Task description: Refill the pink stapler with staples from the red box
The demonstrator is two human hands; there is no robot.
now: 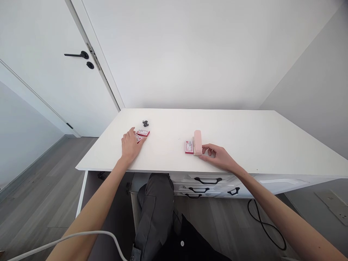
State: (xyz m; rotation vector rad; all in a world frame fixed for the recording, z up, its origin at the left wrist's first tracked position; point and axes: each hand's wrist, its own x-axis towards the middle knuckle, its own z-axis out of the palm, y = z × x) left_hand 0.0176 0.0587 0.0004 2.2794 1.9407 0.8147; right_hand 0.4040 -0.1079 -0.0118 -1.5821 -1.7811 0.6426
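My left hand point(131, 148) rests at the left of the white tabletop, its fingers and thumb curled around a small red-and-white box point(138, 137) that they partly hide. A second red-and-white box point(143, 132) lies against it, just beyond my thumb. Right of the middle, a pink stapler point(198, 142) points away from me. My right hand point(214, 155) grips its near right side between thumb and fingers. Touching or almost touching the stapler's left side is another red-and-white box point(189, 146). Small black clips point(145, 123) lie behind the left-hand boxes; their exact kind is hard to make out.
The white cabinet top point(165, 156) ends at a front edge above drawers with black handles point(208, 180). An open compartment is at the lower left, beside my leg point(157, 210). A white cable point(100, 232) crosses the lower left. A black cable point(268, 224) lies on the floor.
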